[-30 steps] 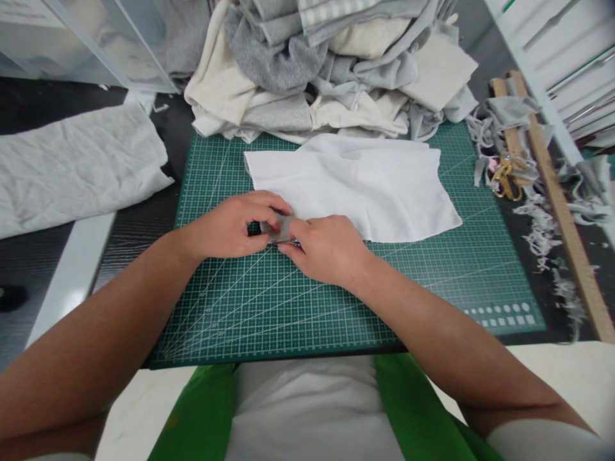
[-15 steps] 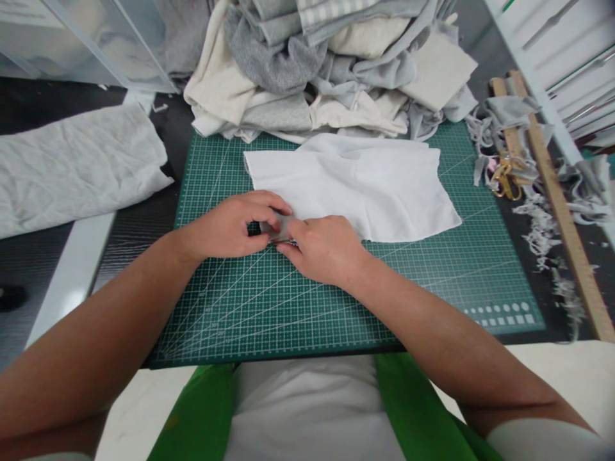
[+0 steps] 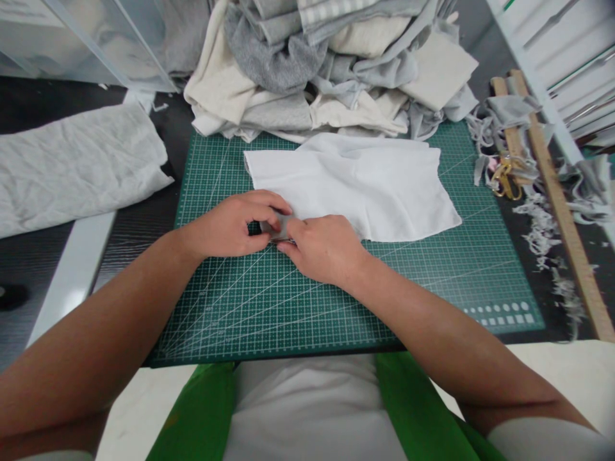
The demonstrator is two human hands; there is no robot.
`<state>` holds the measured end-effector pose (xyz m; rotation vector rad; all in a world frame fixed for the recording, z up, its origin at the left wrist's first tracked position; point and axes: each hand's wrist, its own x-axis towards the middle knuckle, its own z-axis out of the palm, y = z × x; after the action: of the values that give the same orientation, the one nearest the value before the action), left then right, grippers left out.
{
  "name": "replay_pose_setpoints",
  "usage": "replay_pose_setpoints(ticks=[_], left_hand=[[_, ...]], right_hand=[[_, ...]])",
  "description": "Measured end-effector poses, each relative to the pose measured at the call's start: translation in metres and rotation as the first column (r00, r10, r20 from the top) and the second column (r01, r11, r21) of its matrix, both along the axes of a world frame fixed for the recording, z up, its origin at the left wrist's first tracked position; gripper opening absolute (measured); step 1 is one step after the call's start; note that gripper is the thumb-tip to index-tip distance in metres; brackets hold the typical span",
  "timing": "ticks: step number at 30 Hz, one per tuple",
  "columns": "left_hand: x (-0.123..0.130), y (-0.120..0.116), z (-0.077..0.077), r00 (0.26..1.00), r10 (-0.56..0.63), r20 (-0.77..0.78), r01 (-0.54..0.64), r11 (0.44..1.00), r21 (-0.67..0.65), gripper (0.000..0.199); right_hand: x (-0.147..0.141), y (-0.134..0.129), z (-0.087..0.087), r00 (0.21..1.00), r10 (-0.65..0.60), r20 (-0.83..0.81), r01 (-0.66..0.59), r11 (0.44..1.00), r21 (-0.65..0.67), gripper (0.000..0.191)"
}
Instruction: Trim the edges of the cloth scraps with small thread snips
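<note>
A piece of white fabric [image 3: 369,186] lies spread on a green cutting mat [image 3: 307,314], with soft wrinkles across it. At its near left edge, a small greyish fold of the fabric [image 3: 277,229] shows between my two hands. My left hand [image 3: 237,224] is closed, its curled fingers and thumb at the left side of this fold. Beside it, my right hand [image 3: 324,246] pinches the same edge between thumb and index finger. My fingertips partly hide the fold.
A heap of grey and cream fabric [image 3: 307,77] borders the mat's far side. Gold-handled scissors [image 3: 507,178], a wooden ruler [image 3: 562,205] and fabric scraps [image 3: 541,227] lie at right. Left are a light grey cloth [image 3: 81,166] and a translucent bin [image 3: 139,45].
</note>
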<state>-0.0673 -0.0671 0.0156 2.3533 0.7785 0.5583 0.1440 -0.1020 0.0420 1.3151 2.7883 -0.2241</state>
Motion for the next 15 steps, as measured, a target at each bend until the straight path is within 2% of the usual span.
replay_pose_setpoints(ticks=[15], left_hand=[[-0.0016, 0.0003, 0.0003, 1.000, -0.008, -0.004, 0.008, 1.000, -0.013, 0.017]], right_hand=[[0.0041, 0.0012, 0.0012, 0.999, -0.044, -0.030, 0.044, 0.999, -0.005, 0.038]])
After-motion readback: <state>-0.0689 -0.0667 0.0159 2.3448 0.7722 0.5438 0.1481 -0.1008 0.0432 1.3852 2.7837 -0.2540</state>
